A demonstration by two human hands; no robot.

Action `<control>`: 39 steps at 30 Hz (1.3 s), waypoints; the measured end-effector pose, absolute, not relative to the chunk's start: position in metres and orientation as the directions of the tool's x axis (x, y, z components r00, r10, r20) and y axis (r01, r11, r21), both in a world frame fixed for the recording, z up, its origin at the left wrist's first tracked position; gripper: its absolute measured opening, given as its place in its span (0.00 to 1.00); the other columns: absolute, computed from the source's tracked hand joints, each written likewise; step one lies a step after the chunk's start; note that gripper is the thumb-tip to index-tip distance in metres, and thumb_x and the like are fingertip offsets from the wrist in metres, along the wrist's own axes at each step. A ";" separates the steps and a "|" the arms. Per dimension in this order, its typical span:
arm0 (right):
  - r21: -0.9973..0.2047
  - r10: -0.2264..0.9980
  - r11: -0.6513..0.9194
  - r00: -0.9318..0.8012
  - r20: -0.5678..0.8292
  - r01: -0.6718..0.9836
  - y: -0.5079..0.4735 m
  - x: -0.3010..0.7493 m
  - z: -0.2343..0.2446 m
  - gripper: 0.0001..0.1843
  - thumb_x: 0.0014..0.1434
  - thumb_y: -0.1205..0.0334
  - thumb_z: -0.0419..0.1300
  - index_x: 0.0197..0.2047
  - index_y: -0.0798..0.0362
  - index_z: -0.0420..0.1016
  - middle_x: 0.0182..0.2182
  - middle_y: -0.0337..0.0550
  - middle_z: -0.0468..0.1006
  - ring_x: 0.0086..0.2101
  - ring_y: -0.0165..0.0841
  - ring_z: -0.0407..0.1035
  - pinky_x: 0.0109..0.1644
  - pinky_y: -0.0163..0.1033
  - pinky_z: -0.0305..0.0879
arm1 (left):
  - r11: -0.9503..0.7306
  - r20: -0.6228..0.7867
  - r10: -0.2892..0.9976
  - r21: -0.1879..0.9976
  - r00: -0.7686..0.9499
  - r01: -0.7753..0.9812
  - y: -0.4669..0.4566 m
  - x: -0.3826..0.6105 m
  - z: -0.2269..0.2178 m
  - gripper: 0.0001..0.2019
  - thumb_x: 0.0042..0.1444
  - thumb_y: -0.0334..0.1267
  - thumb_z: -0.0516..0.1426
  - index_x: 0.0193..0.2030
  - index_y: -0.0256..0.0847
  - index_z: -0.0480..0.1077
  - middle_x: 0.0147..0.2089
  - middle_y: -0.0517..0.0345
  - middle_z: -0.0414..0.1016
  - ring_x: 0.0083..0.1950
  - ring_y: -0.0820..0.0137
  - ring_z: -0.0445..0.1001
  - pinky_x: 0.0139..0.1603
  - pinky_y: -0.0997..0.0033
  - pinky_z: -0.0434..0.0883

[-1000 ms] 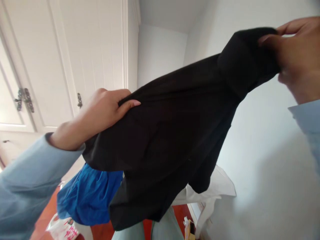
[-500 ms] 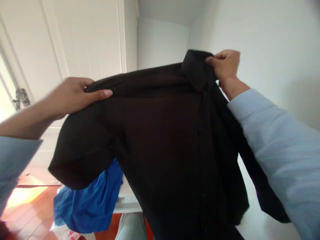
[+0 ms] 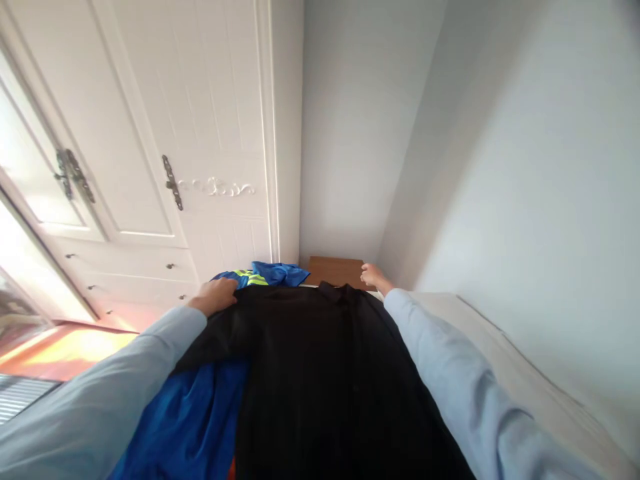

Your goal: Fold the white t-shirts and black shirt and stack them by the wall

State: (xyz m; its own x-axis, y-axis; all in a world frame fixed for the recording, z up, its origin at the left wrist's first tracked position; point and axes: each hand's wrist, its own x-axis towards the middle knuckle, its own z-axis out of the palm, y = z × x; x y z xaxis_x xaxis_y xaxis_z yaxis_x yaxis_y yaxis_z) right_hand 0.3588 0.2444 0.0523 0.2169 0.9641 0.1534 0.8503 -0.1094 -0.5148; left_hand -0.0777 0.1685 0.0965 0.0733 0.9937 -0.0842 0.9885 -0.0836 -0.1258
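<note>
A black shirt lies spread out flat in front of me, collar at the far end. My left hand rests closed on its far left shoulder, where the black cloth meets a blue garment. My right hand is at the far right shoulder, beside the collar, fingers curled on the shirt's edge. Both arms wear light blue sleeves and reach forward along the shirt's sides.
The blue garment with yellow-green stripes lies under and left of the shirt. A white wardrobe with dark metal handles stands at left. A brown wooden surface sits beyond the collar. A pale wall and white bedding run along the right.
The black shirt was held up in the air by both hands. It has come down and now lies flat, with both hands lowered onto its shoulders.
</note>
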 end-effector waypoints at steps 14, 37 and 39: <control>-0.462 0.991 -0.132 0.121 -0.052 0.877 0.071 0.483 0.015 0.29 0.54 0.50 0.67 0.55 0.56 0.73 0.46 0.55 0.80 0.41 0.42 0.77 0.46 0.41 0.70 | -0.508 0.114 0.857 0.018 0.503 0.861 0.154 0.082 0.068 0.28 0.67 0.48 0.53 0.67 0.32 0.62 0.65 0.33 0.68 0.67 0.49 0.67 0.66 0.52 0.65; -0.397 0.820 -0.326 0.466 0.334 0.858 0.086 0.600 0.099 0.16 0.59 0.66 0.58 0.50 0.53 0.78 0.49 0.57 0.80 0.53 0.48 0.73 0.61 0.47 0.66 | -0.553 0.097 0.833 0.128 0.544 0.824 0.140 0.145 -0.051 0.43 0.67 0.65 0.39 0.76 0.31 0.53 0.77 0.38 0.47 0.79 0.51 0.44 0.76 0.45 0.45; -0.308 0.841 -0.372 0.459 0.288 0.876 0.104 0.605 0.094 0.22 0.62 0.63 0.58 0.58 0.58 0.73 0.55 0.62 0.76 0.56 0.48 0.71 0.64 0.47 0.64 | -0.550 0.089 0.835 0.129 0.543 0.825 0.140 0.145 -0.051 0.43 0.67 0.65 0.39 0.76 0.31 0.53 0.78 0.38 0.47 0.79 0.51 0.44 0.76 0.45 0.44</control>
